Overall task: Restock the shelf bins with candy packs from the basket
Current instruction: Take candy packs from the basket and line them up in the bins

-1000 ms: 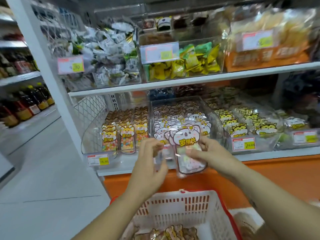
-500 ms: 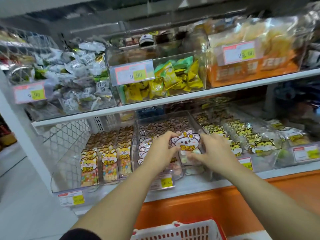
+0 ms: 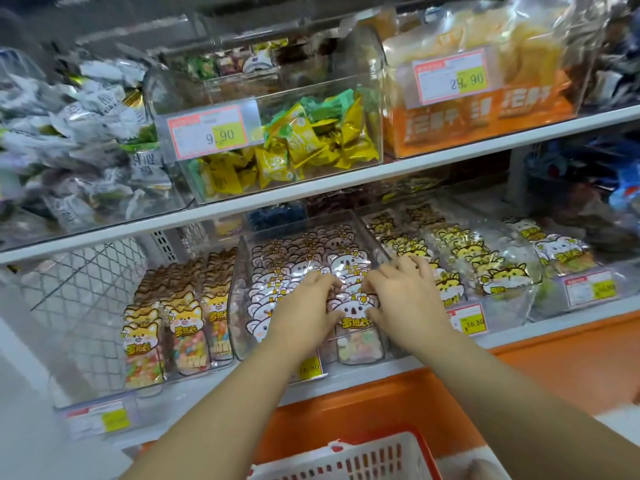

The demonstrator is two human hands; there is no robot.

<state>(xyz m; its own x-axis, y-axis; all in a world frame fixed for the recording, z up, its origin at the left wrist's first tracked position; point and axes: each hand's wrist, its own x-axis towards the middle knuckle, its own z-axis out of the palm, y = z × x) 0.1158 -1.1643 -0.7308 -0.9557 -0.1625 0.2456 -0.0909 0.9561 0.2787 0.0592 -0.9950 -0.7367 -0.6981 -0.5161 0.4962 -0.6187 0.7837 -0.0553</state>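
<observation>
A koala candy pack [image 3: 356, 329] stands upright at the front of the clear middle bin [image 3: 238, 299] on the lower shelf, ahead of rows of like packs. My left hand [image 3: 304, 306] grips its left edge, fingers spread over the packs behind. On the other side my right hand [image 3: 405, 292] holds its right edge, fingers on the row behind. The white basket with a red rim [image 3: 349, 457] sits below at the bottom edge; its contents are hidden.
Fox candy packs [image 3: 180, 329] fill the bin to the left, and yellow cat packs [image 3: 460, 268] the bin to the right. The upper shelf [image 3: 415, 166] overhangs closely, carrying a bin of yellow and green packets [image 3: 311, 140]. An orange base panel [image 3: 540, 379] runs below.
Both hands carried the koala pack up from above the basket, forward and down into the middle bin. My view moved closer to the shelf, and the basket dropped to the frame's bottom.
</observation>
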